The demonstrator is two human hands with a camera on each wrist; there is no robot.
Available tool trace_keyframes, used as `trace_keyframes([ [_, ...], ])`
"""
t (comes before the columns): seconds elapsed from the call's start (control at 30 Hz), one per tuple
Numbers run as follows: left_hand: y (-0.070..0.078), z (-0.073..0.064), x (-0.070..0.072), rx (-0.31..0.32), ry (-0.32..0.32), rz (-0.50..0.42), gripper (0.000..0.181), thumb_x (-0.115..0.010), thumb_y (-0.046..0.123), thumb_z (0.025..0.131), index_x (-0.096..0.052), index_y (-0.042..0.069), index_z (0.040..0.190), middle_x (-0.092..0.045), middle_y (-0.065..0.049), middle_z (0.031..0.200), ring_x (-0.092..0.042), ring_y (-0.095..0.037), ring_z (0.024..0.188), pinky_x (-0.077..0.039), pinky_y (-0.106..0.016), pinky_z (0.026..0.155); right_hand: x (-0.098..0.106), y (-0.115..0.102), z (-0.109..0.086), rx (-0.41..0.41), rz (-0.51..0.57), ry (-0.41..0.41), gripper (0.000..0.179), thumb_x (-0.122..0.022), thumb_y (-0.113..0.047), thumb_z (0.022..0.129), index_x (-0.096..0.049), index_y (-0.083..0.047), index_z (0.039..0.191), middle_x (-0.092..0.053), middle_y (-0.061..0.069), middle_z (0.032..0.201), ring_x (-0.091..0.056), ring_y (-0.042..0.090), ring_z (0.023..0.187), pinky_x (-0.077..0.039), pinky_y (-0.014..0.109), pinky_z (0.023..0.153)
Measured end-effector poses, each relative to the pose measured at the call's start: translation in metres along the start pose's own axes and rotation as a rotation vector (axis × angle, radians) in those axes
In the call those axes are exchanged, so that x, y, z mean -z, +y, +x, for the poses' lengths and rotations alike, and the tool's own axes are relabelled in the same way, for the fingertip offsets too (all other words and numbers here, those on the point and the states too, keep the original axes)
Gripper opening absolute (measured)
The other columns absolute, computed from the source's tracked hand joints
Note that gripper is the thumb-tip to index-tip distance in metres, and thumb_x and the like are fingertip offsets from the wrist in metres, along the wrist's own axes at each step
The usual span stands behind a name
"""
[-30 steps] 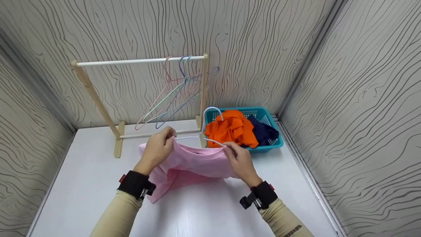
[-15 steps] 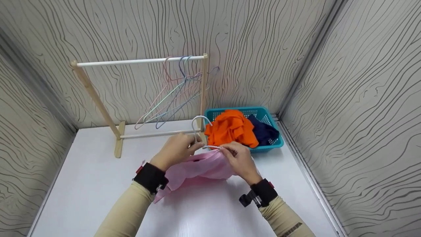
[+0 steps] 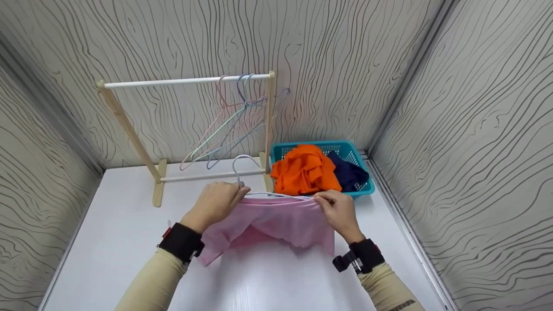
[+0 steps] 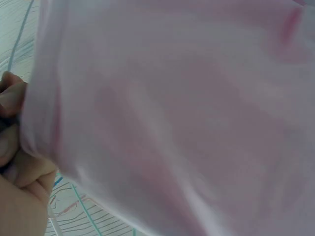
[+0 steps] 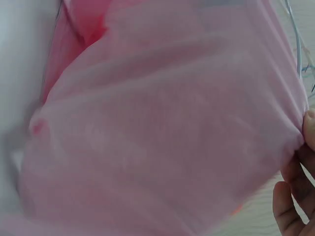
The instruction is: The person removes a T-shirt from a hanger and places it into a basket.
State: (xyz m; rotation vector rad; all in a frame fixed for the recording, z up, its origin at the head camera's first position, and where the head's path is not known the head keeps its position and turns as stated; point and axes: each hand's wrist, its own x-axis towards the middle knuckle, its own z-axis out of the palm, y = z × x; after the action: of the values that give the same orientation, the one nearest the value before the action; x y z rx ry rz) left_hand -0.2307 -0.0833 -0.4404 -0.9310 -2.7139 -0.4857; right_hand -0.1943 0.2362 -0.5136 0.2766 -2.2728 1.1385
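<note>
A pink shirt (image 3: 276,216) hangs stretched out between the hands over the white table. Along its top edge runs a white hanger (image 3: 270,194), with its hook standing up at the left. My left hand (image 3: 220,201) grips the hanger near the base of that hook, fingers curled, beside the shirt's left part. Thumb and finger of my right hand (image 3: 341,211) pinch the shirt's upper right edge by the hanger's arm. In the right wrist view, the cloth (image 5: 162,123) is drawn taut toward the pinching fingers (image 5: 309,130). The hanger's lower part is hidden by cloth.
Behind the hands stands a wooden rack (image 3: 134,134) with a white rail (image 3: 173,82), several thin coloured hangers (image 3: 220,127) on its right end. Right of it, a teal basket (image 3: 363,188) holds orange cloth (image 3: 304,170) and dark blue cloth (image 3: 348,170). Patterned walls enclose the table.
My left hand let go of the shirt's left edge, moved in to the hanger's neck, then shifted left with it. My right hand moved right, spreading the shirt's top edge straighter.
</note>
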Motion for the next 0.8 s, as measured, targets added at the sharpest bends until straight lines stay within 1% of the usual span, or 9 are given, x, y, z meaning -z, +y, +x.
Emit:
trace_keyframes([
  [0.1, -0.005, -0.003, 0.001, -0.03, 0.009, -0.004, 0.04, -0.048, 0.033, 0.102, -0.046, 0.017, 0.065, -0.029, 0.01, 0.056, -0.043, -0.014, 0.053, -0.039, -0.032, 0.054, 0.007, 0.009, -0.004, -0.02, -0.022, -0.004, 0.003, -0.075, -0.009, 0.083, -0.077, -0.009, 0.086, -0.073, 0.001, 0.079, -0.059, 0.007, 0.065, -0.047, 0.016, 0.061],
  [0.2, -0.009, -0.004, 0.001, -0.035, 0.009, -0.032, 0.039, -0.049, 0.032, 0.102, -0.047, 0.017, 0.067, -0.03, 0.01, 0.056, -0.044, -0.014, 0.055, -0.04, -0.033, 0.057, 0.011, 0.013, -0.006, -0.061, -0.004, -0.034, 0.006, -0.073, -0.013, 0.086, -0.076, -0.009, 0.087, -0.071, 0.003, 0.077, -0.056, 0.006, 0.062, -0.046, 0.017, 0.059],
  [0.3, -0.011, -0.005, 0.001, -0.039, 0.017, -0.061, 0.037, -0.049, 0.032, 0.102, -0.048, 0.016, 0.068, -0.031, 0.009, 0.056, -0.043, -0.014, 0.055, -0.041, -0.034, 0.058, 0.014, 0.015, -0.006, -0.108, 0.016, -0.023, 0.007, -0.071, -0.014, 0.087, -0.076, -0.009, 0.088, -0.07, 0.004, 0.076, -0.055, 0.006, 0.06, -0.046, 0.017, 0.057],
  [0.4, -0.014, -0.006, 0.0, -0.044, 0.028, -0.081, 0.036, -0.048, 0.03, 0.102, -0.05, 0.016, 0.069, -0.035, 0.009, 0.057, -0.042, -0.013, 0.055, -0.04, -0.032, 0.057, 0.011, 0.015, -0.006, -0.132, 0.03, -0.011, 0.006, -0.071, -0.013, 0.087, -0.076, -0.01, 0.087, -0.07, 0.004, 0.077, -0.056, 0.006, 0.06, -0.047, 0.017, 0.057],
  [0.5, -0.016, -0.006, -0.001, -0.021, 0.055, -0.123, 0.036, -0.048, 0.028, 0.103, -0.051, 0.016, 0.068, -0.039, 0.01, 0.057, -0.041, -0.011, 0.056, -0.039, -0.03, 0.057, 0.005, 0.015, -0.009, -0.149, 0.059, -0.02, 0.006, -0.07, -0.011, 0.088, -0.075, -0.008, 0.088, -0.069, 0.005, 0.075, -0.057, 0.008, 0.06, -0.047, 0.018, 0.055],
  [0.6, -0.014, -0.003, -0.001, 0.014, 0.074, -0.185, 0.036, -0.047, 0.026, 0.103, -0.054, 0.016, 0.069, -0.041, 0.01, 0.058, -0.042, -0.011, 0.057, -0.038, -0.029, 0.058, -0.003, 0.011, -0.013, -0.182, 0.09, -0.047, 0.008, -0.068, -0.013, 0.09, -0.074, -0.008, 0.089, -0.067, 0.005, 0.073, -0.056, 0.008, 0.06, -0.048, 0.02, 0.055],
  [0.7, -0.008, 0.002, 0.001, 0.04, 0.047, -0.232, 0.037, -0.045, 0.03, 0.104, -0.058, 0.017, 0.072, -0.044, 0.009, 0.059, -0.044, -0.011, 0.059, -0.04, -0.029, 0.06, -0.014, 0.004, -0.018, -0.217, 0.119, -0.079, 0.009, -0.067, -0.015, 0.091, -0.073, -0.008, 0.091, -0.064, 0.004, 0.073, -0.054, 0.008, 0.062, -0.046, 0.019, 0.057],
  [0.8, -0.002, 0.008, 0.003, 0.059, -0.008, -0.247, 0.037, -0.046, 0.034, 0.103, -0.063, 0.016, 0.075, -0.049, 0.008, 0.061, -0.048, -0.012, 0.062, -0.043, -0.03, 0.064, -0.018, -0.017, -0.019, -0.234, 0.157, -0.128, 0.01, -0.065, -0.011, 0.092, -0.072, -0.004, 0.092, -0.064, 0.009, 0.074, -0.053, 0.01, 0.064, -0.044, 0.018, 0.058],
])
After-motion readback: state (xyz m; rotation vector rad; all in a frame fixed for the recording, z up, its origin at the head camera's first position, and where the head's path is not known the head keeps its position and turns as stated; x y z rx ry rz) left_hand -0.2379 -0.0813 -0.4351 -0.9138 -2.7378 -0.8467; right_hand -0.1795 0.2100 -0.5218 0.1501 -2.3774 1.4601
